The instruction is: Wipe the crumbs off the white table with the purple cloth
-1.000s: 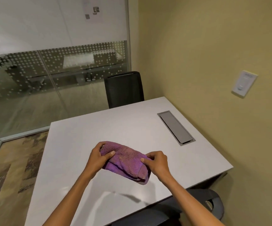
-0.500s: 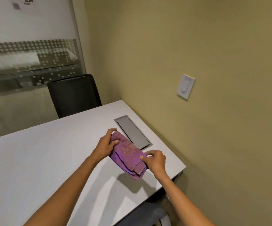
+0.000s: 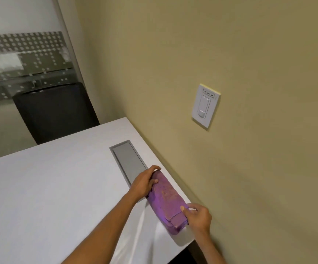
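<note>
The folded purple cloth (image 3: 165,201) lies stretched along the right side of the white table (image 3: 49,187), close to the wall. My left hand (image 3: 145,182) grips its far end, beside the grey hatch. My right hand (image 3: 198,218) pinches its near end by the table's front right corner. No crumbs are visible on the table surface.
A grey rectangular cable hatch (image 3: 128,161) is set flush into the table just left of the cloth. The beige wall (image 3: 230,168) with a white light switch (image 3: 205,105) runs along the table's right edge. A black chair (image 3: 53,113) stands at the far side.
Both hands have carried the cloth from the middle front of the table to the right edge near the wall. The view has turned to the right.
</note>
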`<action>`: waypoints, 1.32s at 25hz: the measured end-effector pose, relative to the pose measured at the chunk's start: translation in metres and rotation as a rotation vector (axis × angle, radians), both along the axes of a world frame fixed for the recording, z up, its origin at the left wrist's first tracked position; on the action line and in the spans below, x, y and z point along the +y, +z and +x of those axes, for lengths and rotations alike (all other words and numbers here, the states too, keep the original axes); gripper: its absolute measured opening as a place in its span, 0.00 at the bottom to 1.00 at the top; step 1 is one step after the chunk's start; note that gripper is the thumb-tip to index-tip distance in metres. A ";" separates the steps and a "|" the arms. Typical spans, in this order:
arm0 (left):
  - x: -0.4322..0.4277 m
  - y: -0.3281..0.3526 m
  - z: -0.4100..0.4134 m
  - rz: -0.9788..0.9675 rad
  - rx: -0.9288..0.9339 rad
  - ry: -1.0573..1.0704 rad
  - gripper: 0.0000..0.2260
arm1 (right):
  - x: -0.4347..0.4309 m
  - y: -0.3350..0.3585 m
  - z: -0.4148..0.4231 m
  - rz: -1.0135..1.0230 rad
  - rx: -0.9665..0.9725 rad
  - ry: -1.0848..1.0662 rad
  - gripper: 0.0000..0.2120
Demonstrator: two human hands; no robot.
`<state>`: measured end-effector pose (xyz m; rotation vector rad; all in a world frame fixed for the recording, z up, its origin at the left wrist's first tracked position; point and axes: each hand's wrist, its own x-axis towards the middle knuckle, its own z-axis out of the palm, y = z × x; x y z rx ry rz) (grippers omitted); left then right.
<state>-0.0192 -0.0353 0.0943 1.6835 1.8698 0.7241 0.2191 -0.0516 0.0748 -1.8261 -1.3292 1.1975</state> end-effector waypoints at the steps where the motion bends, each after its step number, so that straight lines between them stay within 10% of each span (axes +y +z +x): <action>1: 0.011 -0.011 0.006 -0.010 -0.028 0.014 0.17 | 0.008 -0.009 0.004 -0.003 -0.013 -0.013 0.12; 18: 0.077 -0.132 0.030 -0.108 0.089 -0.096 0.14 | 0.038 -0.106 0.006 0.126 -0.285 0.060 0.09; 24: 0.066 -0.140 0.033 0.131 0.493 -0.132 0.19 | 0.028 -0.117 -0.004 0.277 -0.736 0.201 0.17; 33: 0.042 -0.169 0.037 0.018 0.633 -0.328 0.26 | 0.013 -0.139 -0.023 0.223 -0.751 0.405 0.34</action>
